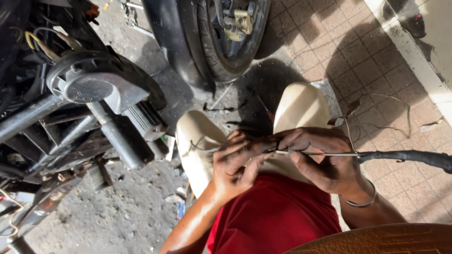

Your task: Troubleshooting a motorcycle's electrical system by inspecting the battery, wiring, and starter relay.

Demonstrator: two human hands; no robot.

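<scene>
Over lap: left hand [235, 162] and right hand [325, 157] pinch thin bare wire ends [301, 153] of black sheathed cable [414, 157]; sheath already stripped, joining unfinished.

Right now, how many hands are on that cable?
2. The left hand pinches the bare inner wire at its tip; the right hand grips it just before the black cable sheath. No other hands show.

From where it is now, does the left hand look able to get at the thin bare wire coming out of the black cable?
Probably yes. The left hand already meets the thin wire's tip, which the right hand pinches; nothing lies between them.
</scene>
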